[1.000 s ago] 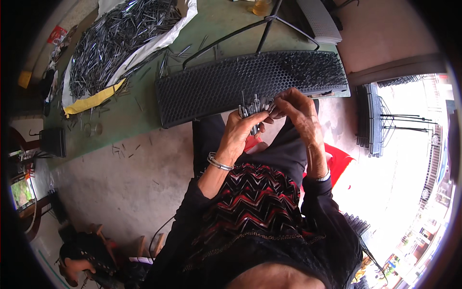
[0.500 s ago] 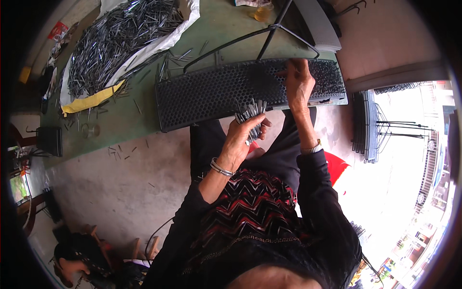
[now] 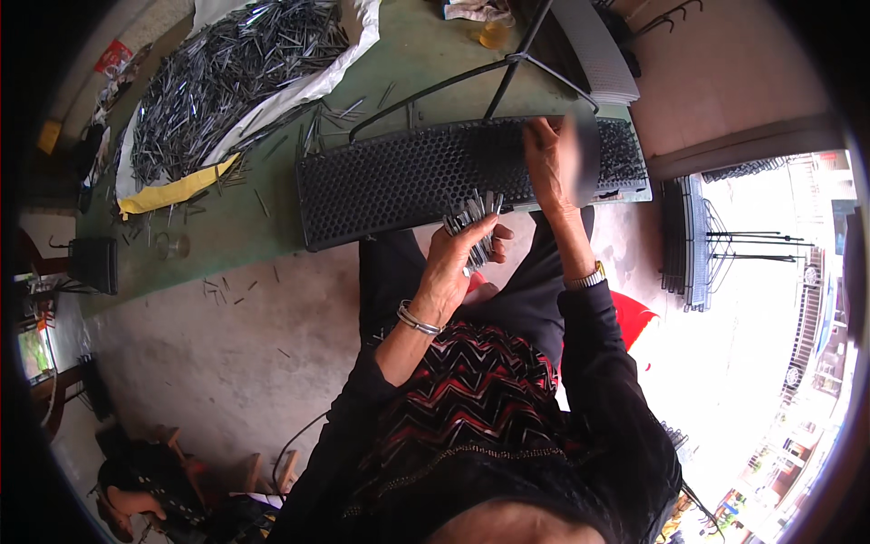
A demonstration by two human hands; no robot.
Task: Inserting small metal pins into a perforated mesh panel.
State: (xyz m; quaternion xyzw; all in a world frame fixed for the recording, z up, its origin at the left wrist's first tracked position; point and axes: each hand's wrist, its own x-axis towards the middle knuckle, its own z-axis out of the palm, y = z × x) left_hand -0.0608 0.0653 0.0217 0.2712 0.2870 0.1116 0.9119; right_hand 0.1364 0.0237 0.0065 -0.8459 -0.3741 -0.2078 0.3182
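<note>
A fan of thin, flat metal strips (image 3: 474, 216) is gripped in my left hand (image 3: 444, 270), just in front of a long black perforated panel (image 3: 390, 177). Their free ends point up toward the panel's near edge. My right hand (image 3: 549, 177) is over the right half of that panel, fingers bent together at the holes. Whatever those fingers hold, if anything, is hidden, and a blurred patch covers part of the hand. Many small dark ends stick up from the panel's right end. A bent black rod frame (image 3: 426, 91) rises from its far side.
A white sack (image 3: 365, 27) with a yellow edge holds a big heap of metal strips (image 3: 227, 82) on the green table (image 3: 227, 263). Farther back are an amber glass (image 3: 494, 34) and stacked grey sheets (image 3: 594, 54). Racked black panels (image 3: 687, 245) stand at right.
My right hand has shifted slightly left and nearer along the panel, its fingers still bent together. My left hand keeps its grip on the strips, almost unmoved.
</note>
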